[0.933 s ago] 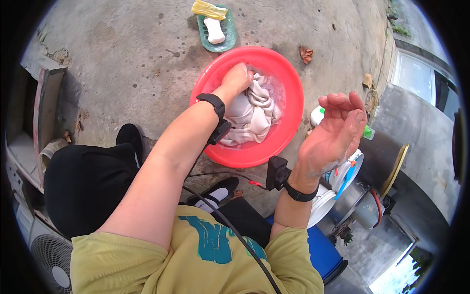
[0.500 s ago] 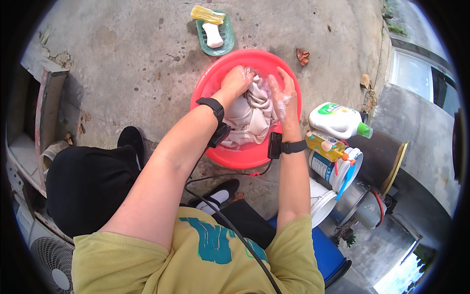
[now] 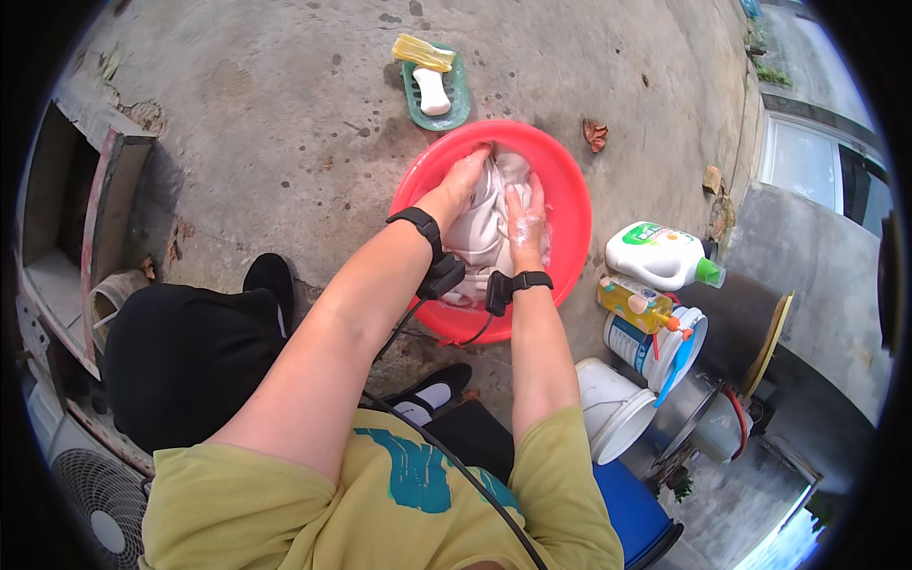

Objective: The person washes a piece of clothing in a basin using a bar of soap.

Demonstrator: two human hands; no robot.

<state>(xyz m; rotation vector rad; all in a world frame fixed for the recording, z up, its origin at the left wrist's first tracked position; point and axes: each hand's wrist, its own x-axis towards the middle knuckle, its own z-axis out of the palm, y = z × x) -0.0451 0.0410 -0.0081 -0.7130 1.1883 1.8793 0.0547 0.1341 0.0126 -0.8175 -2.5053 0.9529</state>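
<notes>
Cloth [image 3: 483, 236] lies between left hand [image 3: 465, 180], whose grip I cannot tell, and right hand [image 3: 526, 222], spread against it.

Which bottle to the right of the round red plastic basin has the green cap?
The opaque white plastic bottle; the neighbouring see-through bottle of yellow liquid has an orange top instead.

A curled brown leaf [image 3: 596, 135] rests on the stained concrete floor [image 3: 275, 123]. Off to the right, a white bucket [image 3: 601, 399] sits near a blue drum [image 3: 629, 508], with a silvery metal vessel [image 3: 684, 407] just beside the bucket. Higher on that side is a pale-framed window [image 3: 803, 157]; at lower left, a round fan grille [image 3: 95, 486] shows.
</notes>
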